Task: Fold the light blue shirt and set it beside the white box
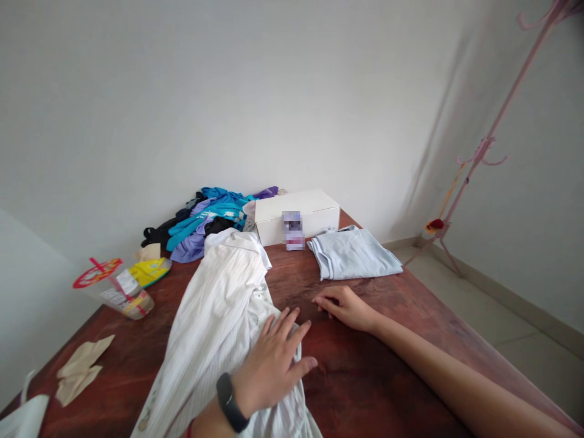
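A white striped long shirt (pixel 214 304) lies lengthwise on the dark wooden table, folded narrow, its collar at the far end. Along its right edge, several buttons show. My left hand (pixel 274 359), with a black band on the wrist, rests on the shirt with fingers spread. To the right of the shirt, my right hand (pixel 344 307) is on or just above the bare wood, its fingers curled in and nothing visible in them. Beyond that hand sits a folded light blue garment (pixel 356 252).
A white box (pixel 296 216) stands at the back, with a small blurred packet (pixel 292 231) before it. Left of it is a pile of blue and purple clothes (pixel 210 216). A plastic cup (pixel 123 292), a yellow packet (pixel 148 271) and tissue (pixel 82 368) lie left. A pink coat stand (pixel 483 146) leans right.
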### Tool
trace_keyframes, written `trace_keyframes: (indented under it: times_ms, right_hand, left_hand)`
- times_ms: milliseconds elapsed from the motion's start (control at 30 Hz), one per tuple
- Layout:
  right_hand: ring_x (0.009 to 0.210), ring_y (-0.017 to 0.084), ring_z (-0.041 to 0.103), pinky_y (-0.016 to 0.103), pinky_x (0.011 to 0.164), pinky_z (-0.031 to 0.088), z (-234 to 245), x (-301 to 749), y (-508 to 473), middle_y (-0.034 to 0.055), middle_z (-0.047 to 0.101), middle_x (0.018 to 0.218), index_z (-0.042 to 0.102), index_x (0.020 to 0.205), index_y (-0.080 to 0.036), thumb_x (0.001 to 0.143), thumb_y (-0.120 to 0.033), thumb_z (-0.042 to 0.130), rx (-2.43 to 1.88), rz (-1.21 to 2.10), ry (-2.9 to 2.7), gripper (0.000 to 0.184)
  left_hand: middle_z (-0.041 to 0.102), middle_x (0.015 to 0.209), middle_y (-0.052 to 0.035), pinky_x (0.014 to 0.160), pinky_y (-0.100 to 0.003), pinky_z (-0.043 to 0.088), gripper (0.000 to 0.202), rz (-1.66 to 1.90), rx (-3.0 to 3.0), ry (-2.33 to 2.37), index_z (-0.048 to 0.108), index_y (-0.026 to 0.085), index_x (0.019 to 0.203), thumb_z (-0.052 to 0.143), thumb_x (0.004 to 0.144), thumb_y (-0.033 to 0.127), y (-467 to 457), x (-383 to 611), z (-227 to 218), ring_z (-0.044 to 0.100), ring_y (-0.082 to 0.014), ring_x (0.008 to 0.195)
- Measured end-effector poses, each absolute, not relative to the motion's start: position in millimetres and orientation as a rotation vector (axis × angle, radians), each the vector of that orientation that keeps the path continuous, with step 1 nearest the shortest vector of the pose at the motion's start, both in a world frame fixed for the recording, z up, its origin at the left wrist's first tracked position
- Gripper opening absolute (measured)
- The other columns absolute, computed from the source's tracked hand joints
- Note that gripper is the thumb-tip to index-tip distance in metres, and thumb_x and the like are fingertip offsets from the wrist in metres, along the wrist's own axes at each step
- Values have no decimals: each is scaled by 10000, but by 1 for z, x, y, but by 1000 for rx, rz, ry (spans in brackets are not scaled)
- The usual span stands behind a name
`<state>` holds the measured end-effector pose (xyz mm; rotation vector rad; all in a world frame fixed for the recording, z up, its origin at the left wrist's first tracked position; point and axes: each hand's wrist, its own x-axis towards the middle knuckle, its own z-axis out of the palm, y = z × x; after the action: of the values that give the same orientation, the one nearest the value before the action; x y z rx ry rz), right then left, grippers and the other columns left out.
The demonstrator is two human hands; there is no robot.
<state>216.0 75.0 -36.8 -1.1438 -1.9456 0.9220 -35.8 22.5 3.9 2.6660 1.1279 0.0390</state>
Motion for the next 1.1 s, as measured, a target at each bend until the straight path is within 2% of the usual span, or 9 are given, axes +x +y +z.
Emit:
trace_keyframes:
  times_ms: [167,333,533,733,800,900,1000,1100]
  right_hand:
    - [646,159,643,262,628,491,-40,216,78,53,717,786,738,875,-167,991,-512,514,-1142,898,-1975,427]
    - [579,152,622,266,583,474,-42,212,79,48,714,774,722,879,-161,986,-505,501,-1206,947,-1894,423]
    - [754,205,664,296,690,448,-39,203,81,60,750,828,745,846,-182,950,-411,553,-1357,639,-2007,317]
    - [703,195,647,273,609,332,-37,174,76,46,729,779,695,858,-207,955,-361,536,-1752,266,-1988,242]
    - [702,196,647,272,606,323,-38,170,73,43,731,792,693,901,-213,956,-360,538,-1737,217,-1991,220]
    - [716,190,651,269,631,357,-39,177,73,30,735,797,715,888,-218,948,-365,557,-1592,363,-2029,224]
    - [745,185,658,269,675,407,-40,190,77,34,748,833,733,874,-204,951,-339,543,-1393,530,-2050,246]
    - [757,192,664,274,690,433,-42,196,79,44,758,858,736,866,-194,957,-334,523,-1344,593,-2023,270]
  left_hand:
    - [318,1639,-111,1216,-588,277,641,69,2658,1147,458,268,1528,395,1005,634,22,-37,1,281,-342,1515]
    - [307,1644,-120,1218,-584,261,664,91,2648,1136,450,261,1529,381,1000,656,22,-38,-3,260,-340,1522]
    - [316,1636,-146,1211,-597,252,692,130,2677,1128,452,242,1526,355,996,676,23,-40,-10,256,-350,1521]
    - [369,1603,-172,1186,-614,281,679,152,2701,1114,485,221,1501,391,993,662,23,-39,-14,318,-373,1490]
    - [437,1563,-158,1176,-604,306,623,201,2718,1122,538,223,1454,421,997,630,23,-37,-12,355,-364,1472]
    - [530,1492,-109,1181,-600,297,432,434,2743,1321,645,238,1320,461,1021,490,25,-35,-5,345,-354,1477]
    - [528,1493,-89,1185,-601,278,313,717,2736,1633,687,241,1236,504,1005,347,35,-41,9,294,-355,1499]
    - [535,1481,-106,1172,-635,259,310,842,2694,1914,685,236,1238,543,973,312,50,-59,21,280,-380,1497]
